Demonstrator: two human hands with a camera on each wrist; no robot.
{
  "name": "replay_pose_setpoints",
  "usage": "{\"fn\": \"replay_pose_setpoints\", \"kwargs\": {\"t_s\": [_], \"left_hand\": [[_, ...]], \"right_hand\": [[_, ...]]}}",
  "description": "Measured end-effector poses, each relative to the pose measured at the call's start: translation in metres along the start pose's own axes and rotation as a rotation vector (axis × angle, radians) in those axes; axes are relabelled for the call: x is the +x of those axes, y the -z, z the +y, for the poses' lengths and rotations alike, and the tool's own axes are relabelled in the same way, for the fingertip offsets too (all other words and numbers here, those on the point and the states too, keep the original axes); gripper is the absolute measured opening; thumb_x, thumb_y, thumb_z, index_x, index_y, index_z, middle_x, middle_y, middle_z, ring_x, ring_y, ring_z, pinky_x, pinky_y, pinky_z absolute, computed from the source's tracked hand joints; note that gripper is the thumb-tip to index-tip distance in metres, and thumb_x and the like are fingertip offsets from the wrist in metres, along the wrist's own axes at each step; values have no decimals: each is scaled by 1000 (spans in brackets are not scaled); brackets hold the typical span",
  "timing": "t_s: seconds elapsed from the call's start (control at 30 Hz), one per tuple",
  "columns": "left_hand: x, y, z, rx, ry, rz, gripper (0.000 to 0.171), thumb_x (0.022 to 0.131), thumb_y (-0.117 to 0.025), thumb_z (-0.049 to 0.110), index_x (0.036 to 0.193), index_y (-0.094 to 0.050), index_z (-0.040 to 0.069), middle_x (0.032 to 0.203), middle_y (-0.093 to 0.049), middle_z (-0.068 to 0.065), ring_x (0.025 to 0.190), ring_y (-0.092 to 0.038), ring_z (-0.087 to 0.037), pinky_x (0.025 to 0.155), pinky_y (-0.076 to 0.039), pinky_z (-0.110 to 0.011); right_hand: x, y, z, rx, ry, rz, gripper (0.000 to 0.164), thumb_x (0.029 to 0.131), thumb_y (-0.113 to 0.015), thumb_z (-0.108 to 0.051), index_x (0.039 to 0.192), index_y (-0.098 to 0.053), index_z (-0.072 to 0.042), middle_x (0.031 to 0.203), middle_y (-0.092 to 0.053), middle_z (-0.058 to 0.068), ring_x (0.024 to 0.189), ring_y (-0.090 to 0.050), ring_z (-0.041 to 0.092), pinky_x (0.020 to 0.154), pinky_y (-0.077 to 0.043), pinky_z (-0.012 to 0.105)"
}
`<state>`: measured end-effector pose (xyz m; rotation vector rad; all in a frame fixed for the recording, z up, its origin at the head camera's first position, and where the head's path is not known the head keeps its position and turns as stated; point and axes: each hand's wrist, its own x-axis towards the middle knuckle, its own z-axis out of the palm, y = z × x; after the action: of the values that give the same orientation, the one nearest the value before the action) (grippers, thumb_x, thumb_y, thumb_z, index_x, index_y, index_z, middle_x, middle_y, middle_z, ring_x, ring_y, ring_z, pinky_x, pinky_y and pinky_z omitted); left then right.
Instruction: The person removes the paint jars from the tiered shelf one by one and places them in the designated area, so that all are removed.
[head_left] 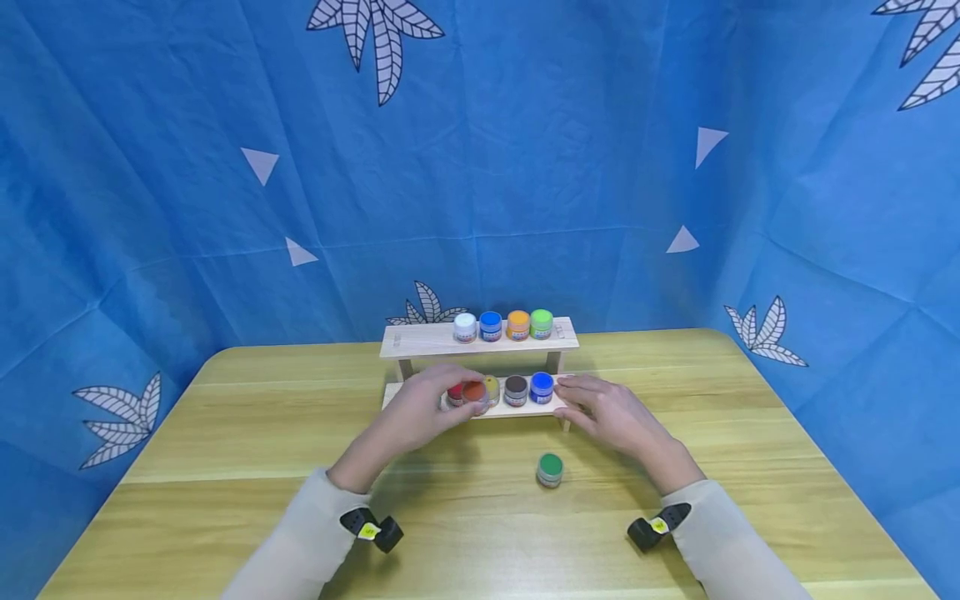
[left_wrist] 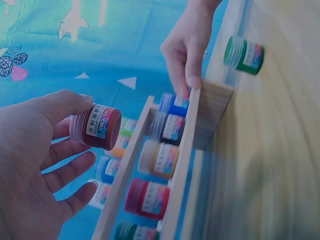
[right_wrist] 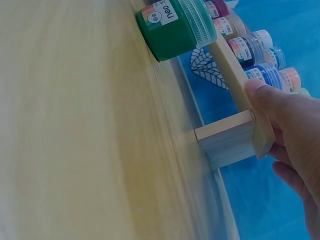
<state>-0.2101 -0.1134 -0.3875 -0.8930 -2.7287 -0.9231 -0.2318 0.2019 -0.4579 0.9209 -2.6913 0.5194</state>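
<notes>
Between thumb and forefinger my left hand (head_left: 429,408) pinches a reddish-brown paint jar (left_wrist: 102,127), held above the lower shelf of a two-tier wooden rack (head_left: 420,340); its other fingers are spread. My right hand (head_left: 606,410) grips the right end of the lower shelf, thumb on its front edge and fingers round the far side. Beside that thumb stands a blue jar (head_left: 542,389). Leftward along the shelf come a dark brown jar (head_left: 516,392), a yellow-ochre jar (left_wrist: 159,159) and a red jar (left_wrist: 147,198). A green jar beyond the red one shows partly in the left wrist view.
On the upper shelf are a white jar (head_left: 465,327), a blue one, an orange jar (head_left: 518,326) and a light green jar (head_left: 542,324). Another green jar (head_left: 551,471) stands on the wooden table (head_left: 247,442) before the rack. Blue cloth (head_left: 525,150) hangs behind.
</notes>
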Motion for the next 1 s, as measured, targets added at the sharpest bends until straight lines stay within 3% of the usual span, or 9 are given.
{"fn": "replay_pose_setpoints", "kwargs": {"t_s": [0.13,0.37,0.67,1.0], "left_hand": [[-2,-9,4,-38,7,-35,40,89,-73,35,123,-67,14,114,-64,1,99,-60,-21,81,-55,-34],[-3,-22,10,21,7,-91,40,91,-69,40,126,-66,20,119,-65,3,110,-58,-16,92,-50,-36],[-3,-38,10,-9,8,-152,41,91,-68,40,127,-65,21,121,-64,5,115,-56,-15,99,-47,-40],[-1,-57,11,-6,-72,-182,37,91,-71,34,123,-67,17,112,-66,7,105,-58,-10,94,-48,-31]], "right_hand": [[-1,0,0,-1,6,10,42,94,-65,-39,127,-67,-12,130,-63,3,120,-58,25,99,-47,44],[-1,-1,0,-1,13,23,42,93,-66,-38,126,-67,-12,129,-64,4,119,-59,25,98,-48,44],[0,-1,0,-1,1,15,43,94,-65,-39,127,-67,-12,130,-63,3,120,-58,24,100,-47,44],[0,0,-1,6,-5,20,42,93,-66,-38,126,-68,-12,129,-64,4,119,-59,25,98,-48,45]]}}
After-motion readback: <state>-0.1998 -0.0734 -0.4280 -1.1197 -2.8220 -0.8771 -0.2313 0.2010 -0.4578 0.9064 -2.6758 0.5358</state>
